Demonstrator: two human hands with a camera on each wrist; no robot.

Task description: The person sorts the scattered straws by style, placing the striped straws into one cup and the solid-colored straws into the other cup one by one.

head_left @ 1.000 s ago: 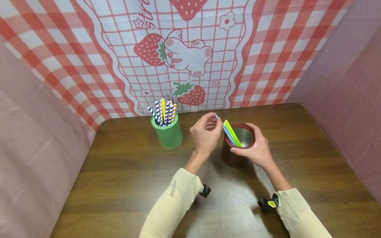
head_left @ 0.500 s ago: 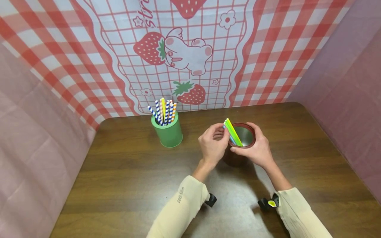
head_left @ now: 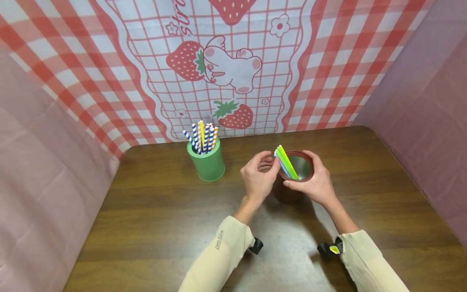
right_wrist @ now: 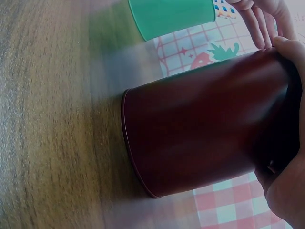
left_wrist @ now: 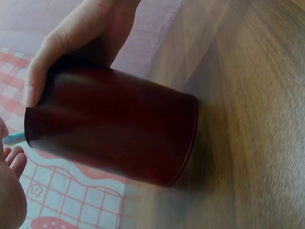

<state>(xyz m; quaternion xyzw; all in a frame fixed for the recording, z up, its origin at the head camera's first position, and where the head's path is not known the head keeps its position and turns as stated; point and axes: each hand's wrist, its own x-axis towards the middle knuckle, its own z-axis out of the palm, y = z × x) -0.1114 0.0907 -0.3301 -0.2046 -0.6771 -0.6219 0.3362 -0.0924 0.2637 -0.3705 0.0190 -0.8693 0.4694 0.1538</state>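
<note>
My right hand (head_left: 318, 181) holds a dark red can (head_left: 290, 195) upright by its upper part, thumb on the near side of the rim and fingers round the far side. Several plain green straws (head_left: 289, 164) lean against the can's left inner wall, with blue straws (head_left: 285, 169) beside them. At that left rim, my left hand (head_left: 257, 178) pinches a blue straw near its top between thumb and index finger. That straw is largely hidden by the fingers and the other straws. The left wrist view shows pale straw ends (left_wrist: 15, 138) close to the left fingertips.
Left of my hands stands a green can (head_left: 208, 164) with several striped straws (head_left: 200, 138) and a yellow one. Both cans are on a brown wooden table (head_left: 146, 227). A strawberry-print cloth (head_left: 233, 73) hangs behind, with pink cloths (head_left: 412, 105) at the sides.
My left hand has moved right and slightly down with the blue straw, from beside the red can to its rim. Lately it barely shifts. The right hand keeps its hold.
</note>
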